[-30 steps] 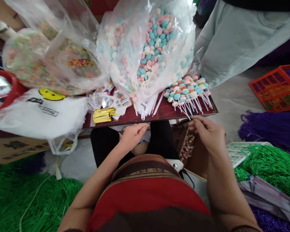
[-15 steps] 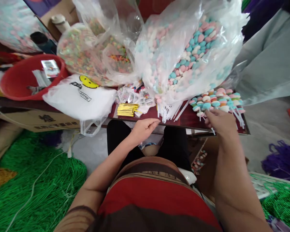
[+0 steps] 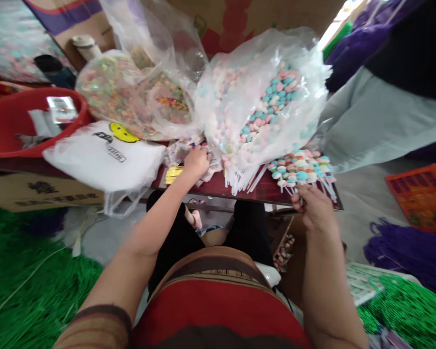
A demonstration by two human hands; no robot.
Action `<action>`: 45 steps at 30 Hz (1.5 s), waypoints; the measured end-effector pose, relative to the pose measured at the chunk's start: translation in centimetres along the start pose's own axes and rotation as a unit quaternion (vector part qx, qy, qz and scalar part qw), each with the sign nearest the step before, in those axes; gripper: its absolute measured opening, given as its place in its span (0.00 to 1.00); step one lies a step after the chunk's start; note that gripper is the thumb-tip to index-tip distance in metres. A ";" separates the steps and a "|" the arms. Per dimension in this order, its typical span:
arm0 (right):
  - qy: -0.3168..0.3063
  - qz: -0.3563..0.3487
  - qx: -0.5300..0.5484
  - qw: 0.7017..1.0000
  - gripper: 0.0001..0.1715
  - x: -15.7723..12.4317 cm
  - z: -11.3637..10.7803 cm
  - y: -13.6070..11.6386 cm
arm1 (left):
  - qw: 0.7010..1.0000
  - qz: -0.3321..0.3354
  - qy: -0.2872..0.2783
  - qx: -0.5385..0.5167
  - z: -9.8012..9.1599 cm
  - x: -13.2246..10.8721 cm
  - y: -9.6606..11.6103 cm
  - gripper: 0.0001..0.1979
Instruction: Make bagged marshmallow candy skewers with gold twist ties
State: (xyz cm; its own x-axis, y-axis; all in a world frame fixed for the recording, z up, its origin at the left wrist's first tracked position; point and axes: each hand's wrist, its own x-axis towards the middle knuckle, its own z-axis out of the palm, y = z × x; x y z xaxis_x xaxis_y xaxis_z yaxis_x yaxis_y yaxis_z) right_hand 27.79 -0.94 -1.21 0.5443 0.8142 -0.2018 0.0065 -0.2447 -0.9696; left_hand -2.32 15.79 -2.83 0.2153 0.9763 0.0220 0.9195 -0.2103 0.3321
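Our left hand (image 3: 196, 162) rests on small packets (image 3: 179, 151) on the bench (image 3: 265, 190), while our right hand (image 3: 312, 206) pinches light, brittle lollipops (image 3: 300, 167) by their thin sticks.

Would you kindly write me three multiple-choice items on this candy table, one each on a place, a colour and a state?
1. Where does the left hand rest?
A. on the small printed packets, beside the gold twist ties
B. in the red tub
C. on the lap

2. What colour is the face on the white bag?
A. blue
B. yellow
C. green

3. How are the finished candy sticks at the right hand?
A. standing in a jar
B. sealed in a box
C. lying in a heap on the table

Answers: 1 A, the hand lies on the packets next to the ties. 2 B, the smiley print is yellow. 3 C, they lie piled at the table's right end.
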 end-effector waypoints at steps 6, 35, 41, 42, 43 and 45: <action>0.005 -0.002 0.071 0.997 0.29 -1.9 0.7 -0.1 | 0.999 -0.027 -0.009 0.019 0.8 1.8 0.0 0.13; -0.287 0.128 0.145 0.938 0.18 -2.5 12.2 -3.3 | 0.822 0.449 0.328 -0.123 -0.8 -9.7 1.1 0.13; -0.284 0.092 0.160 0.941 0.24 -4.0 11.1 -2.7 | 0.859 0.329 0.194 -0.342 0.3 -10.9 1.6 0.14; -0.272 0.073 0.150 0.948 0.25 -4.3 10.9 -2.7 | 0.855 0.265 0.140 -0.423 0.2 -11.3 1.9 0.15; -0.261 0.050 0.141 0.954 0.25 -4.5 10.8 -2.7 | 0.839 0.197 0.085 -0.501 0.2 -11.7 2.1 0.17; -0.246 0.005 0.125 0.961 0.25 -4.8 10.7 -2.7 | 0.788 0.084 -0.015 -0.610 -0.1 -12.2 2.6 0.20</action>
State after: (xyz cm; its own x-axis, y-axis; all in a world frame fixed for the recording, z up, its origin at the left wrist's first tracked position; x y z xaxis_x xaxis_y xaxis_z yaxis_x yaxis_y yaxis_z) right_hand 16.19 1.38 0.86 0.0813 0.9779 -0.1924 -0.2319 -0.1692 -0.9579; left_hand -2.57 3.30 -2.08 0.3251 0.9343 0.1464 -0.1200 -0.1128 0.9864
